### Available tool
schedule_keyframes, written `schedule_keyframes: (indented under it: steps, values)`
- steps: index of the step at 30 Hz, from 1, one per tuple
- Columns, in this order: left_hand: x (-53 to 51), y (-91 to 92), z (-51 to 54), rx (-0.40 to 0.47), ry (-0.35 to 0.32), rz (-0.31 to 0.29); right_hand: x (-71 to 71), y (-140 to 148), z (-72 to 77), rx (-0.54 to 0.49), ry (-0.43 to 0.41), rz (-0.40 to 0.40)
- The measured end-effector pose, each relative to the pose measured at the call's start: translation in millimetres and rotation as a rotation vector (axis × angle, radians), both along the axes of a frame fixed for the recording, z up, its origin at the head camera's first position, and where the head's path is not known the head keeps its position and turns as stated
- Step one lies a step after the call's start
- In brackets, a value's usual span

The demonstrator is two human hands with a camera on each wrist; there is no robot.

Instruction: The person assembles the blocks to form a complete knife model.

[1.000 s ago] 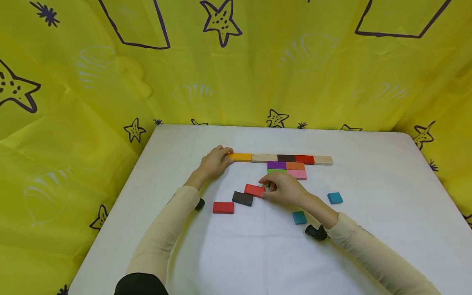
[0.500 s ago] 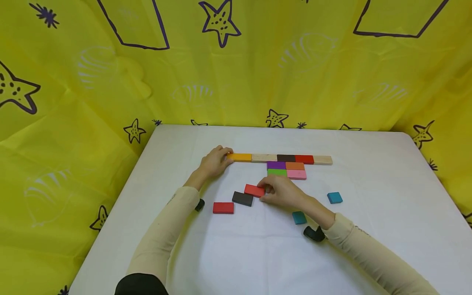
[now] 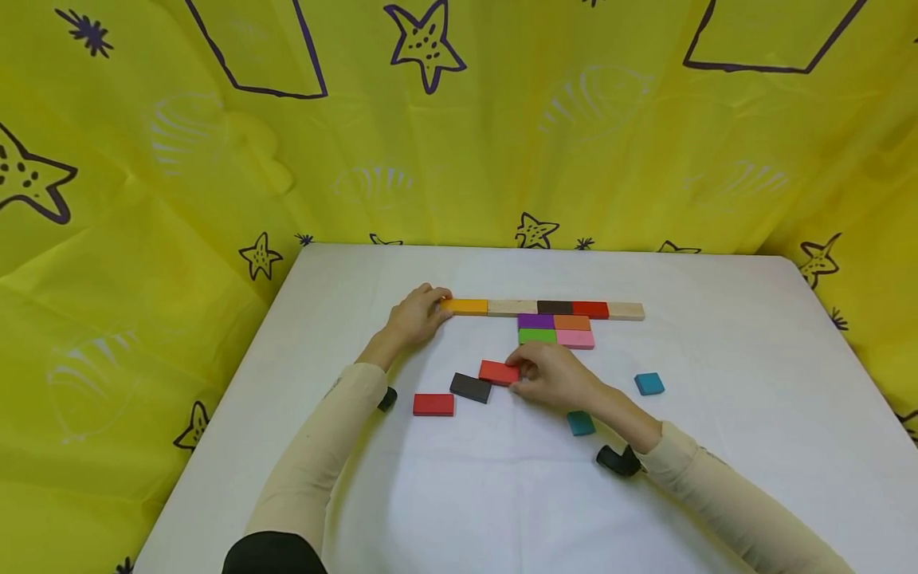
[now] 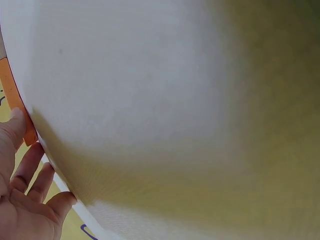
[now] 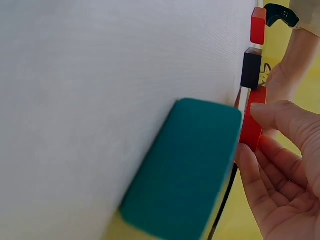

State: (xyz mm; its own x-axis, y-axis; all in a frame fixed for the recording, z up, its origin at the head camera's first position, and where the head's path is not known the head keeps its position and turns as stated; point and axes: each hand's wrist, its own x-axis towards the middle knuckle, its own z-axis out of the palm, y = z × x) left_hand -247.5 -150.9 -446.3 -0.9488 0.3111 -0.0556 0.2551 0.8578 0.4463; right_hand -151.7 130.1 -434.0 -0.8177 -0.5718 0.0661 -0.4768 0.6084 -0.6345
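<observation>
In the head view my left hand pinches the left end of a yellow-orange wooden block, the first in a row along the back. My right hand pinches the right end of a bright red block between thumb and fingers. That block lies tilted, its lower left corner close by a black block; whether they touch I cannot tell. Further left lies a darker red block. The left wrist view has the thumb on the orange block. In the right wrist view the thumb presses the red block.
The row continues with pale, dark brown and red blocks, ending in a pale one. Purple, orange, green and pink blocks adjoin its front. Two teal blocks lie to the right, one beneath my right forearm.
My right hand has shifted its fingers onto the bright red block and slid it slightly right, away from the black block. The left hand has stayed in place.
</observation>
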Motion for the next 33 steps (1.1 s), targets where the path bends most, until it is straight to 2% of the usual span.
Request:
schedule_keyframes:
  steps: [16, 25, 33]
  values:
    - [-2.0, -1.2, -1.8, -0.005, 0.012, -0.007, 7.7, 24.1, 7.2, 0.001, 0.006, -0.049]
    - [-0.9, -0.7, -1.4, -0.005, 0.003, -0.005, 14.1, 44.7, 8.5, -0.045, 0.078, -0.017]
    - [-1.3, -1.2, -3.0, -0.006, 0.014, -0.009, 20.4, 62.2, 11.5, -0.053, 0.095, -0.065]
